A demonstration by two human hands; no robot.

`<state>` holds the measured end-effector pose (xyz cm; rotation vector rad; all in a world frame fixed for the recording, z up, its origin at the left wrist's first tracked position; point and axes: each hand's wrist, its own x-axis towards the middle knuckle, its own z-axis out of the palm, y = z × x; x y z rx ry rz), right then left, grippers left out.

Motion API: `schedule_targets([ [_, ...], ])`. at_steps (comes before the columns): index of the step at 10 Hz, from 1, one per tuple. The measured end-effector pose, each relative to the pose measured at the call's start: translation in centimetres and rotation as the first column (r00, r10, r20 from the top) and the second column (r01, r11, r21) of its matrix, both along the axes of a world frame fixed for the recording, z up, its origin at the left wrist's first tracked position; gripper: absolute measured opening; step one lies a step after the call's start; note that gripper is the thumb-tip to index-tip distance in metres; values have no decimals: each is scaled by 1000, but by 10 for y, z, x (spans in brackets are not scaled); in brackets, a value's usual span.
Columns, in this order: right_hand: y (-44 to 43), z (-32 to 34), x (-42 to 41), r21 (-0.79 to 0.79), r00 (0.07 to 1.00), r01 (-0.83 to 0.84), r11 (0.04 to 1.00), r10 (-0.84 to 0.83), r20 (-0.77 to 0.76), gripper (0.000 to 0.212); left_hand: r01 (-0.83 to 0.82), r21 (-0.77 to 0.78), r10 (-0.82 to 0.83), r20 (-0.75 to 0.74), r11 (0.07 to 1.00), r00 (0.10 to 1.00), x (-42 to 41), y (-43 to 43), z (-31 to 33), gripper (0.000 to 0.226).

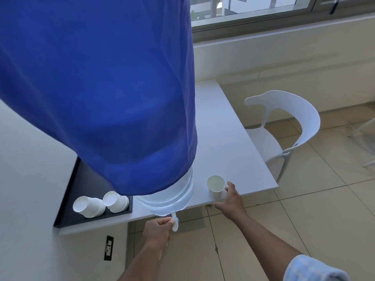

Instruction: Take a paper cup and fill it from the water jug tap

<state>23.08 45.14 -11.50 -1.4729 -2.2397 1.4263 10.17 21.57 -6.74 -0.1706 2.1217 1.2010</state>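
Note:
A big water jug [172, 197] under a blue cloth cover [101, 88] stands at the front edge of a white table [233, 159]. Its white tap [174, 222] sticks out below the jug's base. My left hand [157, 230] pinches the tap. A white paper cup [216, 185] stands upright on the table, right of the jug. My right hand [230, 201] is beside the cup, its fingers spread and its thumb touching or nearly touching the cup's side. Whether there is water in the cup I cannot tell.
Two stacks of paper cups [101, 203] lie on their sides in a black tray [69, 209] left of the jug. A white chair [288, 126] stands at the table's right side. A wall socket [109, 248] sits below the table, above the tiled floor.

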Motion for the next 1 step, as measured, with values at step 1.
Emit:
schedule_targets([
  [1, -15, 12, 4, -29, 997, 80, 996, -80, -21, 90, 35, -9, -35, -8, 999, 999, 1, -2, 14, 5],
])
